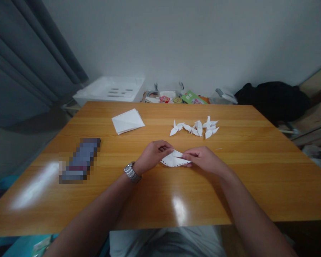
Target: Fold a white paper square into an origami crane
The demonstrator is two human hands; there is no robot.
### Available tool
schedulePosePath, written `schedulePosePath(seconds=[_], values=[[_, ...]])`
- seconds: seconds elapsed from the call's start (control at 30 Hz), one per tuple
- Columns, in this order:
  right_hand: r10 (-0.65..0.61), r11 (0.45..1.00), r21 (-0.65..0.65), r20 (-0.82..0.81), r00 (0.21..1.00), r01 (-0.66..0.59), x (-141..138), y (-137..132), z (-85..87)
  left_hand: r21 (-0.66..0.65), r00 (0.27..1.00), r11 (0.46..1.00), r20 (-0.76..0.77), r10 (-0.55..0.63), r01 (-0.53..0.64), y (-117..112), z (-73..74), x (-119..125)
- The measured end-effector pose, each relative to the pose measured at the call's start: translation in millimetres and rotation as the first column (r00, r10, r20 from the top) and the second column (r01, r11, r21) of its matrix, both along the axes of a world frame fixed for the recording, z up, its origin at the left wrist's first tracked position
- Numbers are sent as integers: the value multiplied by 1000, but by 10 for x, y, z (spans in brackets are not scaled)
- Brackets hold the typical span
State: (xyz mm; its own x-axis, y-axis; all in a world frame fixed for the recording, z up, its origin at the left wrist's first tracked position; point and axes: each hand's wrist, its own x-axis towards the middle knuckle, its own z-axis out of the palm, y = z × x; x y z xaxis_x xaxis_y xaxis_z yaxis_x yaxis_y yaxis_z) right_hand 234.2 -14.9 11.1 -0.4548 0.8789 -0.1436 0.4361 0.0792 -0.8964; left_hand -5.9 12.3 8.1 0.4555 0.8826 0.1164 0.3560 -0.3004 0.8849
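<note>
A folded piece of white paper (173,160) with a row of dark marks along its near edge is held between my two hands above the table. My left hand (158,152), below a metal wristwatch (132,172), pinches its left end, thumb on top. At the right end, my right hand (202,159) grips the paper between thumb and fingers; some fingertips are hidden beneath it. Beyond my hands lie several folded white paper cranes (196,127) in a loose row. A stack of white paper sheets (127,121) rests farther back on the left.
A pixelated phone-like object (81,159) lies on the left of the wooden table (256,189). Past the far edge are a white plastic tray (109,89), a green packet or booklet (194,97) and a black cloth-like bundle (273,98). A grey curtain (29,53) hangs at left.
</note>
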Motion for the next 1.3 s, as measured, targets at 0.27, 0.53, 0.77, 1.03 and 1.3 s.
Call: schedulePosePath(seconds=[0.27, 0.53, 0.77, 1.03, 1.3], values=[[93, 995, 42, 58, 994, -95, 58, 5, 73, 43, 1000, 999, -19, 2, -1, 13, -24, -20], [61, 996, 67, 42, 997, -63, -60, -11, -45, -7, 995, 995, 15, -99, 99, -80, -51, 78], [-26, 991, 129, 38, 999, 20, -30, 4, -22, -107, 993, 994, 119, -6, 19, 1, -41, 25], [-12, 990, 140, 37, 999, 7, 54, 22, 68, -124, 995, 992, 100, -12, 24, 37, -14, -37], [-117, 981, 149, -72, 990, 127, 16, 59, -52, -158, 995, 987, 96, 7, 8, 9, -38, 11]])
